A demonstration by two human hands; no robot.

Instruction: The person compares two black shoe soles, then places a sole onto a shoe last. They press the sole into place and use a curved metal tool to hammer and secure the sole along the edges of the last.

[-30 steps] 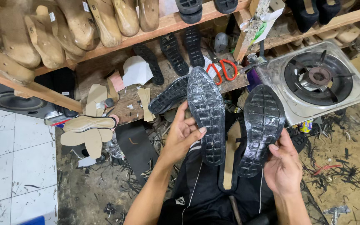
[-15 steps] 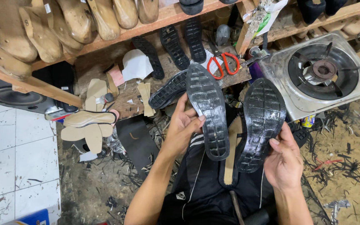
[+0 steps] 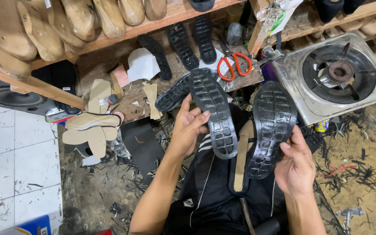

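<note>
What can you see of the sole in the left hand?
The black sole looks like rubber, long and rounded at both ends, with a tread of blocky ribs facing the camera. It is held above the lap, tilted slightly, toe end up toward the shelf. The left hand grips its left edge, fingertips over the tread. It does not touch the other sole.

Bare arms, dark striped trousers

Both forearms are uncovered from elbow to wrist, with no sleeves, gloves, watch or rings to be seen; the left hand (image 3: 190, 130) and the right hand (image 3: 299, 167) are bare too, the nails cut short; the legs below wear black trousers (image 3: 214, 196) of a smooth, sporty cloth; thin white stripes run lengthwise down each leg, with 3 short white bars near the left thigh; a small white emblem sits low on the left leg.
</note>
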